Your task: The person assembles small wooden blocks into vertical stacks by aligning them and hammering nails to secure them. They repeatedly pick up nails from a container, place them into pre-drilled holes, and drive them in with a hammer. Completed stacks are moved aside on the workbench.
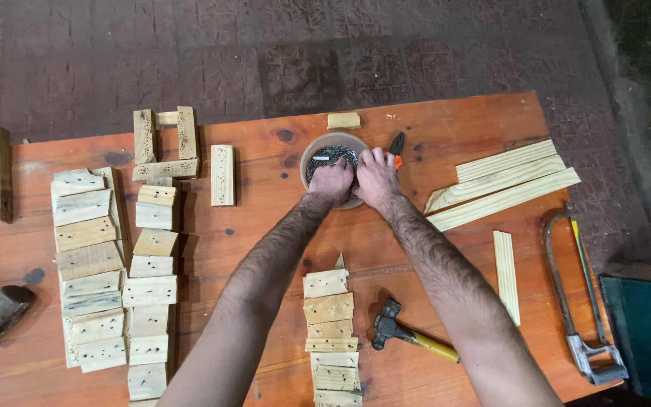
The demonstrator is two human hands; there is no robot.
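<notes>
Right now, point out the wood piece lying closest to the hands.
The small pale block just beyond the round bowl of nails, at the far table edge. It lies alone; the other pieces sit in stacks or farther off.

Bare hairy forearms, no sleeves, no gloves

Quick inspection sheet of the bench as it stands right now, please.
Surface: orange wooden table, scuffed, on brick paving.
Job's things: round bowl of dark nails.
Clutter: rows of wood blocks, more blocks, hammer, slats, hacksaw, pliers.
Grippers: left hand and right hand both in the bowl, fingers curled among nails.
Cables: nothing seen.
Surroundings: dark green bin beside the table.
</notes>
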